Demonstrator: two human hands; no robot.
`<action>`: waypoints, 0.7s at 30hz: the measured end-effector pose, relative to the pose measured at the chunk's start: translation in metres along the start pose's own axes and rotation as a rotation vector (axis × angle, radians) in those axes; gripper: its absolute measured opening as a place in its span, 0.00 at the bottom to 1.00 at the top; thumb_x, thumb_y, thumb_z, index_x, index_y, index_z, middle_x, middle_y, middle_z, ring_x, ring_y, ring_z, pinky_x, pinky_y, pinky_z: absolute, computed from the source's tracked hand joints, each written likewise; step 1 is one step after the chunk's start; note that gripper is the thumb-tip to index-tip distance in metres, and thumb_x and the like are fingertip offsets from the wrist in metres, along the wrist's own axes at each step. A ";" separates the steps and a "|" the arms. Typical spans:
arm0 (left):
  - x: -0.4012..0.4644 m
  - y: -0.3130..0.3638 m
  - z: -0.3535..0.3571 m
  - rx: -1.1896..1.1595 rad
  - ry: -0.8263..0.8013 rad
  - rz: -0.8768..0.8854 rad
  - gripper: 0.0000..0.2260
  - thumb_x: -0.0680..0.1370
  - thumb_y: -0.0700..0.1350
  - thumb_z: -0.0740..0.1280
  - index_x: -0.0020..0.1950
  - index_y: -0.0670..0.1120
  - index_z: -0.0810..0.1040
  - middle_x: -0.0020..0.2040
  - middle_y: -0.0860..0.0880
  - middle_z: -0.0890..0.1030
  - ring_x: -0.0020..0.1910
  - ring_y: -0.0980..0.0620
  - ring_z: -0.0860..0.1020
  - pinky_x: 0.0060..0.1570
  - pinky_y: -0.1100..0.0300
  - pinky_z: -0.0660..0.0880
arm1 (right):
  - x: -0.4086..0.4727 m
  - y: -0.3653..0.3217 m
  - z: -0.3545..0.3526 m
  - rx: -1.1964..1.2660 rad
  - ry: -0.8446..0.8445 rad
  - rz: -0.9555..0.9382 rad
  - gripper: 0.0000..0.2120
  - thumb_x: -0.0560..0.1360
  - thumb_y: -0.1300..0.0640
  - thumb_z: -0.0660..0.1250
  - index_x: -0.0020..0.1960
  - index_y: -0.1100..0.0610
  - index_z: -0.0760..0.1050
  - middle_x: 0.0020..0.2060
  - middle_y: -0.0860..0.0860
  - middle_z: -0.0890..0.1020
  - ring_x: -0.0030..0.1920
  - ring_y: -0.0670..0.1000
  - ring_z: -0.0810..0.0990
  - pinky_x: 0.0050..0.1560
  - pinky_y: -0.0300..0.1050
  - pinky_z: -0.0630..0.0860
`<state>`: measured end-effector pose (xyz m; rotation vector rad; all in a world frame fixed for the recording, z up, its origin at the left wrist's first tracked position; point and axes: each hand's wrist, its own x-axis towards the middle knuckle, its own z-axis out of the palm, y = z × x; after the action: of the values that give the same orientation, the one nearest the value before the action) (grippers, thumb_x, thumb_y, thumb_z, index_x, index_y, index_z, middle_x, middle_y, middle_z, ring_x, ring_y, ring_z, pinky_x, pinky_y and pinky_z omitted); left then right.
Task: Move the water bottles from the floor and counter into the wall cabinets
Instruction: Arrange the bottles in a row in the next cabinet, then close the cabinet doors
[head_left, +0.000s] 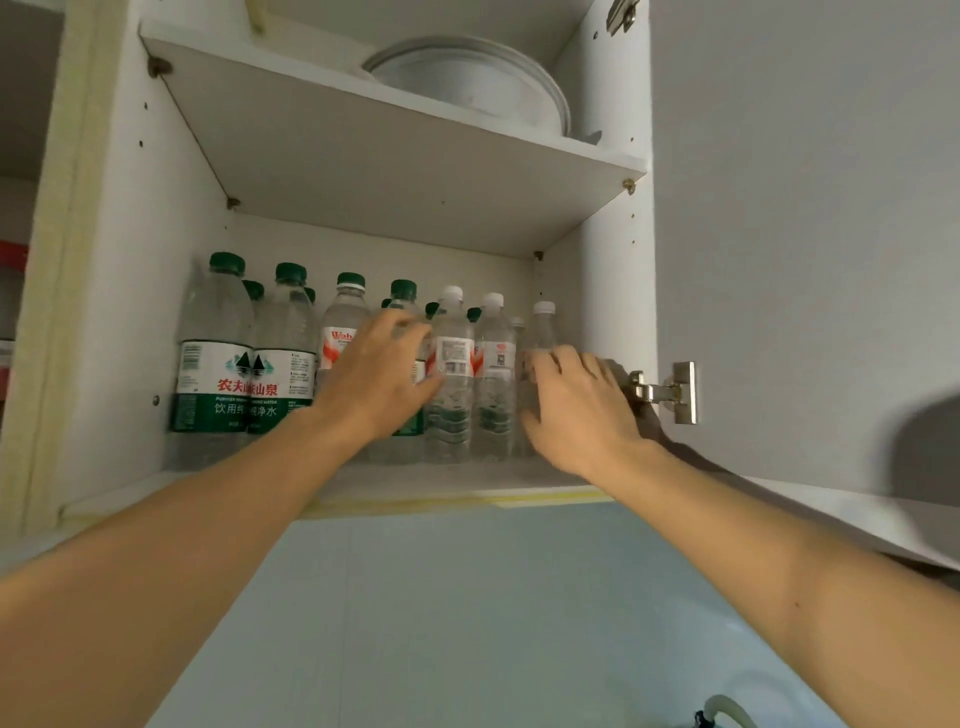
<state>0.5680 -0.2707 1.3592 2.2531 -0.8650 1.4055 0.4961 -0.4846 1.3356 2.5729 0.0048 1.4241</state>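
Several water bottles stand in rows on the bottom shelf (467, 475) of the open wall cabinet: two large green-labelled ones (215, 364) at the left, then smaller green-capped and white-capped ones (452, 364). My left hand (379, 371) reaches in and curls round a green-capped bottle (403, 291), its thumb against the neighbouring white-capped bottle. My right hand (576, 410) holds the rightmost white-capped bottle (541, 325), which stands on the shelf by the cabinet's right wall. The bodies of both held bottles are mostly hidden by my hands.
The upper shelf (363, 156) carries stacked white plates (467, 83). The cabinet door (805, 260) hangs open at the right on a metal hinge (670, 389). A blue wall (441, 597) lies below the cabinet. A hose end (727, 714) shows at the bottom edge.
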 end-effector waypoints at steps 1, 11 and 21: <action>-0.003 0.006 -0.009 -0.066 0.016 -0.046 0.24 0.79 0.58 0.67 0.71 0.47 0.72 0.71 0.46 0.69 0.69 0.46 0.70 0.63 0.50 0.69 | -0.008 -0.002 -0.014 0.079 0.004 0.022 0.25 0.78 0.46 0.65 0.71 0.56 0.68 0.65 0.55 0.73 0.66 0.58 0.71 0.68 0.54 0.70; -0.070 0.089 -0.110 -0.557 0.114 -0.070 0.14 0.84 0.49 0.62 0.66 0.45 0.76 0.57 0.49 0.80 0.53 0.56 0.77 0.46 0.68 0.71 | -0.100 -0.026 -0.171 0.479 0.173 0.230 0.21 0.83 0.43 0.56 0.72 0.51 0.71 0.69 0.46 0.73 0.71 0.50 0.66 0.64 0.48 0.68; -0.070 0.216 -0.163 -0.781 0.010 0.033 0.19 0.83 0.54 0.61 0.71 0.47 0.72 0.66 0.48 0.78 0.57 0.52 0.78 0.55 0.60 0.71 | -0.166 0.014 -0.337 0.140 0.492 0.295 0.22 0.83 0.48 0.60 0.74 0.56 0.70 0.73 0.53 0.68 0.73 0.55 0.62 0.73 0.56 0.64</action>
<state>0.2929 -0.3174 1.3639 1.6296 -1.1902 0.8602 0.1230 -0.4570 1.3722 2.3232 -0.2163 2.2048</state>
